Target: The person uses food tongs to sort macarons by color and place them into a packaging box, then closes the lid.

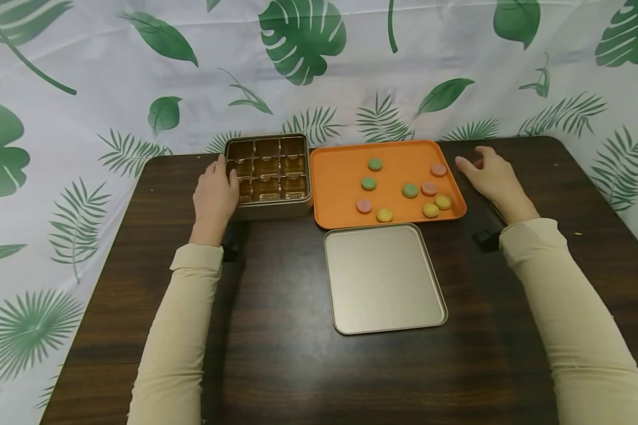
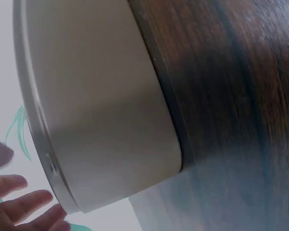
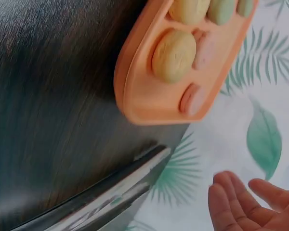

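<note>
A square metal tin [image 1: 268, 209] with a gold-brown plastic insert [image 1: 266, 166] of several square compartments stands at the back left. My left hand [image 1: 215, 192] is at its left edge, fingers relaxed; in the left wrist view its fingertips come close to the tin's corner, and I cannot tell if they touch. Macarons lie on an orange tray [image 1: 340, 171]: green [image 1: 375, 164], pink [image 1: 364, 206] and yellow [image 1: 384, 215]. My right hand [image 1: 491, 177] hovers just right of the tray, fingers loosely bent around nothing. Below it lies a long, shiny metal utensil [image 3: 111, 192], partly hidden by the hand in the head view.
A shallow, gold-coloured square lid [image 1: 385, 280] lies on the dark wooden table [image 1: 276, 354], in front of the tray. Behind the table's back edge hangs a white cloth [image 1: 212, 88] with green leaf prints. The tin and the tray stand side by side.
</note>
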Demonstrator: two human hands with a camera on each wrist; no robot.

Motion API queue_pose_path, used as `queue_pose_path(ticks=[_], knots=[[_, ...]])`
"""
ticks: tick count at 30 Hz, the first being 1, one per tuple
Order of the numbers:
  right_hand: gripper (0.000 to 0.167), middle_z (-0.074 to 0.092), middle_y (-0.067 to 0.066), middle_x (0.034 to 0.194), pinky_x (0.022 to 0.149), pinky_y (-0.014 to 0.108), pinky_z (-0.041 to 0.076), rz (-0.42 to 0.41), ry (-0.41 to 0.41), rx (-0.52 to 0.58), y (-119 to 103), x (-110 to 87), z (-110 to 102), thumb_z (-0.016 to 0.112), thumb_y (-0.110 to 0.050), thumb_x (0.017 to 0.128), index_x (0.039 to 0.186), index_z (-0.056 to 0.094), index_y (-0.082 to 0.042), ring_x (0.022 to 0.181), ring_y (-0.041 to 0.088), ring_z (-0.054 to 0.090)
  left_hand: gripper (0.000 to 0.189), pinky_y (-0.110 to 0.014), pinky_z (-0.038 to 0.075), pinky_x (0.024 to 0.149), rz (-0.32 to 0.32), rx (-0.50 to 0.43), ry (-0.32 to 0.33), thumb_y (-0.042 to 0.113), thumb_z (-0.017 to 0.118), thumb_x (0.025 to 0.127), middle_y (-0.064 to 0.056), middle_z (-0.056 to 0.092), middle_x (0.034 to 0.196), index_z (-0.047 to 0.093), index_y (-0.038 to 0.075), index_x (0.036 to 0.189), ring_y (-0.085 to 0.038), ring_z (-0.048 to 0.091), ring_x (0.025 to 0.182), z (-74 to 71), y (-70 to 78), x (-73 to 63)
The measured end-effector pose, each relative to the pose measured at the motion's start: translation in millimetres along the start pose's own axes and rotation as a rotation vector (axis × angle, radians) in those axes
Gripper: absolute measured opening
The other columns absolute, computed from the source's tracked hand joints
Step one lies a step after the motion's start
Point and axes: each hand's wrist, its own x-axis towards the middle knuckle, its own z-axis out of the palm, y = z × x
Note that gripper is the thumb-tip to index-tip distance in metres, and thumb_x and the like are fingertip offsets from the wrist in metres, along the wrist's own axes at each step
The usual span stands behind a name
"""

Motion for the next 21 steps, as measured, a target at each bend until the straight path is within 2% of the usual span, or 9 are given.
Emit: queue_pose_path(ticks=[4,9,15,21], knots=[[0.085,0.037,0.041,0.137,0.099,0.064,0.034,0.042,-0.007,0.022,12.0,-4.0,-7.6,0.032,-0.057,0.096,0.148,0.02,0.008,0.12,0.054,0.038,0.048,-0.055,0.04,0.104,-0.068,-0.158,0.021,0.019,0.035,0.104,-0.025,0.044,0.143,0.032,0.002,0.148,-0.043,0.046,0.128,-1.5,-5.1,-0.1],[0.075,0.039,0.039,0.133,0.096,0.063,0.036,0.085,0.002,0.018,29.3,-8.2,-13.8,0.038,-0.05,0.097,0.141,0.033,0.011,0.118,0.052,0.04,0.045,-0.05,0.041,0.105,-0.133,-0.331,0.027,0.012,0.045,0.1,-0.023,0.051,0.139,0.041,0.001,0.144,-0.038,0.048,0.128,-4.8,-11.5,-1.0],[0.07,0.039,0.039,0.132,0.096,0.064,0.036,0.122,0.003,0.006,49.5,-15.5,-16.4,0.041,-0.045,0.097,0.135,0.038,0.014,0.115,0.053,0.041,0.05,-0.047,0.042,0.105,-0.166,-0.433,0.001,-0.003,0.045,0.09,-0.023,0.053,0.137,0.046,0.0,0.141,-0.037,0.047,0.13,-8.2,-20.8,0.2],[0.068,0.04,0.039,0.129,0.095,0.064,0.037,0.159,0.002,-0.011,69.9,-21.1,-17.9,0.044,-0.042,0.097,0.132,0.038,0.016,0.113,0.053,0.042,0.049,-0.044,0.042,0.106,-0.206,-0.515,-0.059,-0.002,0.052,0.091,-0.022,0.051,0.14,0.046,0.0,0.14,-0.035,0.045,0.133,-12.1,-23.9,0.7]])
